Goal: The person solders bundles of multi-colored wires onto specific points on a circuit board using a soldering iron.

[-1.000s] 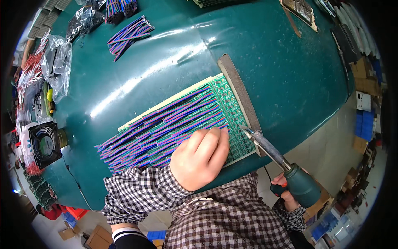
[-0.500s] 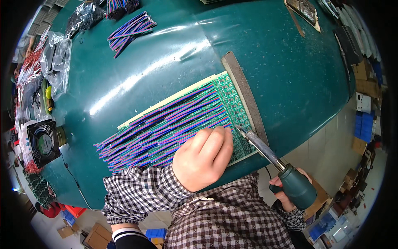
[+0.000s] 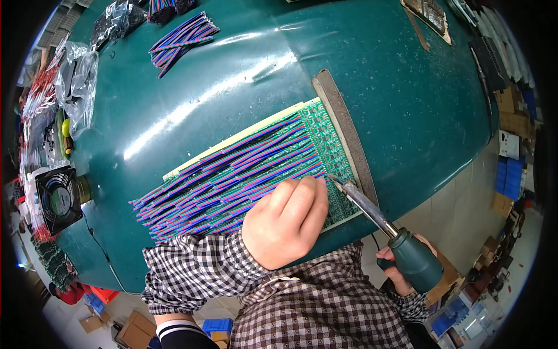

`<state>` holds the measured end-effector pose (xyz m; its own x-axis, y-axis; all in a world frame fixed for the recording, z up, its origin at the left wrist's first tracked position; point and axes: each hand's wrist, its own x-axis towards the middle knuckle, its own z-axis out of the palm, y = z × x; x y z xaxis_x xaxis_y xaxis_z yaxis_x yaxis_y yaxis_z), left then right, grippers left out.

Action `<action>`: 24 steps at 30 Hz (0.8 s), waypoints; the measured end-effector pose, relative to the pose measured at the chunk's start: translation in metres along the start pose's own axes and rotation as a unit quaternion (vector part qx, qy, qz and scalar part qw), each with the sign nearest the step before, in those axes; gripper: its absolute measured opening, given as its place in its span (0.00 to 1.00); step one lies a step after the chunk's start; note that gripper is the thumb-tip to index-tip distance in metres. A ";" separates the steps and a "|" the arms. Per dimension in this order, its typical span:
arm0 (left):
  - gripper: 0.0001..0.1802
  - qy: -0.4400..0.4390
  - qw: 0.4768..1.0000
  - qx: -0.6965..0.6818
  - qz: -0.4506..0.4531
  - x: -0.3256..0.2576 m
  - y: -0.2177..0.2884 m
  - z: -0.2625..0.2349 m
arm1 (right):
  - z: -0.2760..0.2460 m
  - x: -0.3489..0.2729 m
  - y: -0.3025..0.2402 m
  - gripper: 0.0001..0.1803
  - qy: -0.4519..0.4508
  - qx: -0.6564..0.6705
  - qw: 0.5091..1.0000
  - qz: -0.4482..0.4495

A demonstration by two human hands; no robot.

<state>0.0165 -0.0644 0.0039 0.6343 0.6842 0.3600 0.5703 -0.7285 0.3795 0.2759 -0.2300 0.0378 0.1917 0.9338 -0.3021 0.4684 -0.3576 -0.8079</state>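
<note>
A green circuit board panel (image 3: 323, 136) lies slanted on the table, with a pale strip along its far edge. Rows of multicoloured ribbon wires (image 3: 232, 168) run from it toward the left. My left hand (image 3: 286, 221) rests over the near rows, its fingers curled and pinched at the end of a ribbon wire where it meets the board; the fingertips are partly hidden. In my right hand (image 3: 401, 273) is a soldering iron (image 3: 378, 215) with a thick dark green handle. Its tip touches or hovers just above the board beside my left fingertips; which one, I cannot tell.
Along the board's right side lies a brown-grey bar (image 3: 349, 134). A loose bundle of ribbon wires (image 3: 183, 41) sits at the far left. A small black fan (image 3: 60, 198) stands at the left edge, near clear plastic bags (image 3: 78, 87). A metal-framed piece (image 3: 427, 17) lies far right.
</note>
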 end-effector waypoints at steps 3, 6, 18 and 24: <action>0.24 0.002 1.000 0.001 0.002 -0.001 0.000 0.001 | -0.001 0.000 0.002 0.36 -0.013 0.009 1.000 -0.015; 0.24 0.002 1.000 0.004 -0.002 0.000 0.001 0.001 | -0.003 0.001 0.000 0.34 -0.005 0.043 0.999 -0.023; 0.23 0.010 1.000 0.015 0.009 -0.001 0.000 0.002 | 0.004 0.005 -0.009 0.29 0.024 0.029 0.999 -0.007; 0.24 0.009 1.000 0.009 0.010 -0.001 0.000 0.002 | 0.002 0.007 -0.010 0.29 0.006 0.051 0.999 0.017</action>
<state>0.0172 -0.0649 0.0014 0.6372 0.6692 0.3823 0.5669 -0.7430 0.3557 0.2706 -0.2200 0.0430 0.2167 0.9208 -0.3244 0.3718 -0.3851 -0.8447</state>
